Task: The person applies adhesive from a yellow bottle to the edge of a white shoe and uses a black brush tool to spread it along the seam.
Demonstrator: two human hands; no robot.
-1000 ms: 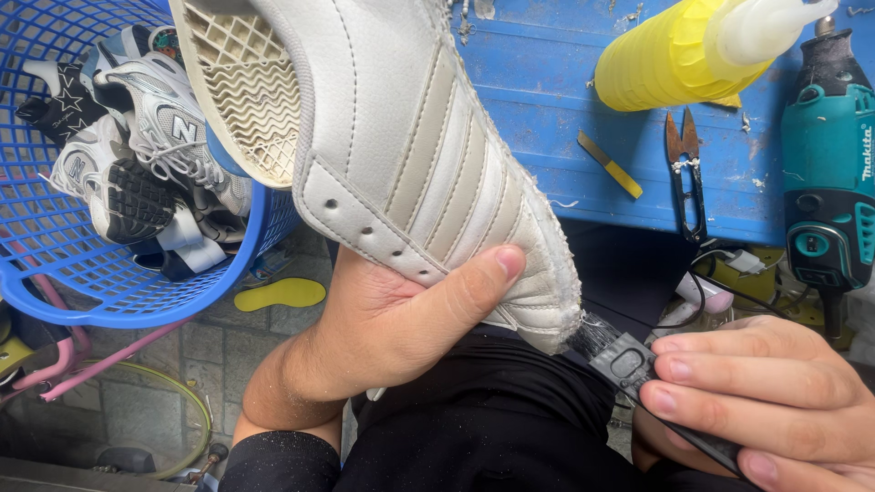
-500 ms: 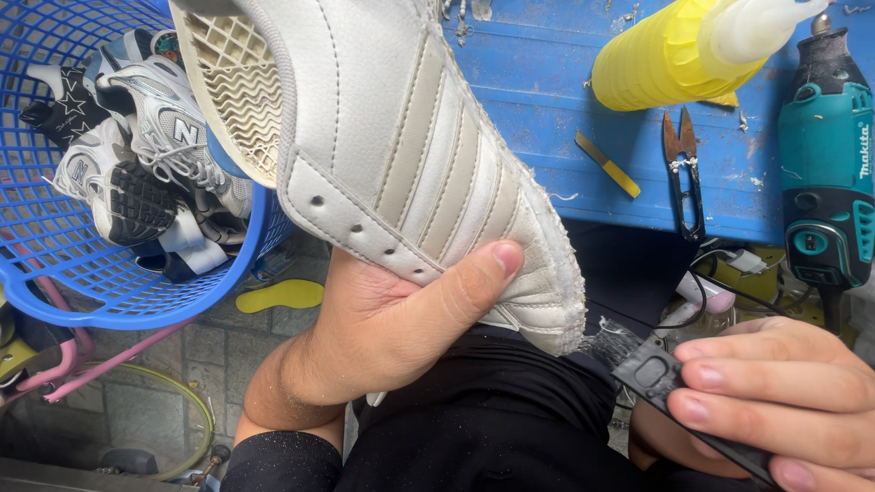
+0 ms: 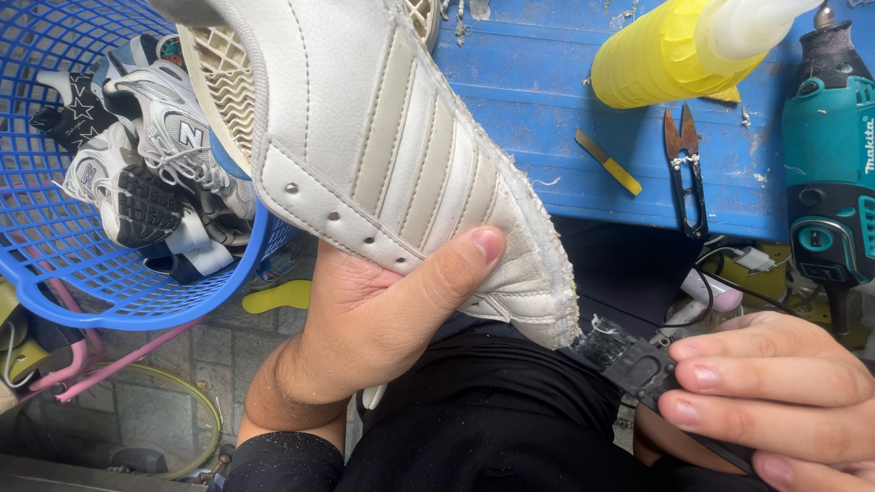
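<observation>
My left hand (image 3: 383, 319) grips a white leather sneaker (image 3: 383, 155) with beige side stripes from underneath, thumb pressed on its upper. The shoe is tilted, its cream patterned sole facing up and left. My right hand (image 3: 775, 401) holds a small black brush (image 3: 629, 360) whose head touches the frayed sole edge at the shoe's tip. Both hands are over my lap in black clothing.
A blue plastic basket (image 3: 55, 264) at left holds several grey and white sneakers (image 3: 146, 155). On the blue workbench (image 3: 547, 109) lie a yellow squeeze bottle (image 3: 674, 55), black thread snips (image 3: 684, 164), a yellow strip (image 3: 606, 161) and a teal rotary tool (image 3: 829, 173).
The brush in my right hand has slid a little along the shoe's tip edge. My left hand has shifted the shoe slightly.
</observation>
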